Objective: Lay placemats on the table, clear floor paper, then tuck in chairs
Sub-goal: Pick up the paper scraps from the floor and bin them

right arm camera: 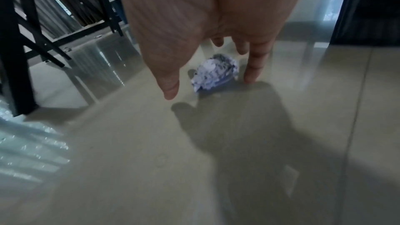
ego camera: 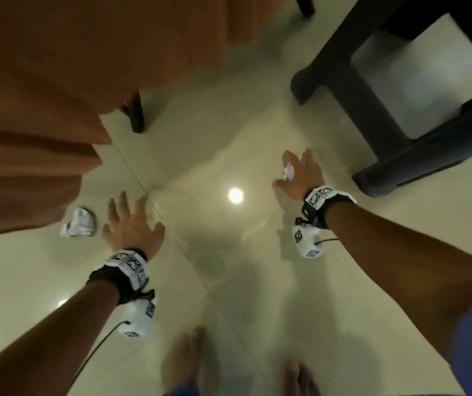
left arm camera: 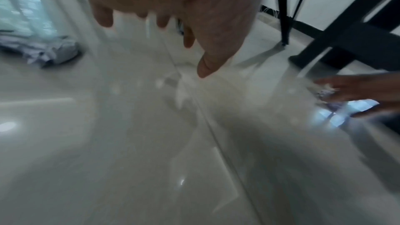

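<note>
Evidently the floor-paper step is in hand. From the head view, the right hand [ego camera: 300, 175] reaches down with fingers spread over a crumpled paper ball [ego camera: 288, 171] on the tiled floor [ego camera: 229, 281] near the dark chair [ego camera: 394, 110]; the left hand [ego camera: 132, 227], also spread, hovers just beside a second wad [ego camera: 79, 222] by the tablecloth [ego camera: 43, 95].

The left wrist view is blurred: fingers apart, the second wad lying off to the side.

The right wrist view shows the ball, white with bluish print, between thumb and fingers, not yet clamped. Next, I judge, both hands must close.

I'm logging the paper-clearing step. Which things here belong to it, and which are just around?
Part of the job:
crumpled paper by the left hand
crumpled paper under the right hand
left hand
right hand

Just around:
orange tablecloth
black furniture frame
tiled floor
</note>
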The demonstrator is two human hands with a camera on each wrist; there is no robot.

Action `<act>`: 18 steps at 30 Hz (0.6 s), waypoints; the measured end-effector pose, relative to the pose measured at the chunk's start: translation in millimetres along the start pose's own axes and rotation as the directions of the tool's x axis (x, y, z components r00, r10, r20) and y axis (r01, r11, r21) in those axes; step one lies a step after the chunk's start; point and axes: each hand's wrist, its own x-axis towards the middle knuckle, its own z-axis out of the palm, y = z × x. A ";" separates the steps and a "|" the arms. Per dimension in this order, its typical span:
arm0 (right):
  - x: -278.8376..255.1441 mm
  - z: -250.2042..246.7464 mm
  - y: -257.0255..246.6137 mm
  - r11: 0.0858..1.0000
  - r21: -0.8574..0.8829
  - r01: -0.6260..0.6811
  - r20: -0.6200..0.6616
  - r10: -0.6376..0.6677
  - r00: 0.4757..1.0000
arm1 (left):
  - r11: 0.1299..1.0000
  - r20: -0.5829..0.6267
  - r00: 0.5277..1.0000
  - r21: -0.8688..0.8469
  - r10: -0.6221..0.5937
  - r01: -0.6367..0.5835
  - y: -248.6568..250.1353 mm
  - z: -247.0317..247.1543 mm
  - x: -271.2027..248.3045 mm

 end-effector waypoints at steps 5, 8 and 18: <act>-19.7 43.9 0.4 0.986 -0.090 0.140 -0.286 -0.160 0.945 | 0.961 -0.072 0.959 0.032 -0.273 0.276 -57.4 17.6 45.2; -49.9 54.5 2.1 0.959 -0.139 0.247 -0.216 -0.273 0.938 | 0.941 0.002 0.941 0.009 -0.337 0.337 -91.3 18.5 77.9; -122.2 73.8 -2.3 0.986 0.007 0.167 0.199 -0.165 0.966 | 0.976 -0.019 0.999 -0.216 -0.041 0.036 -53.7 26.7 -18.1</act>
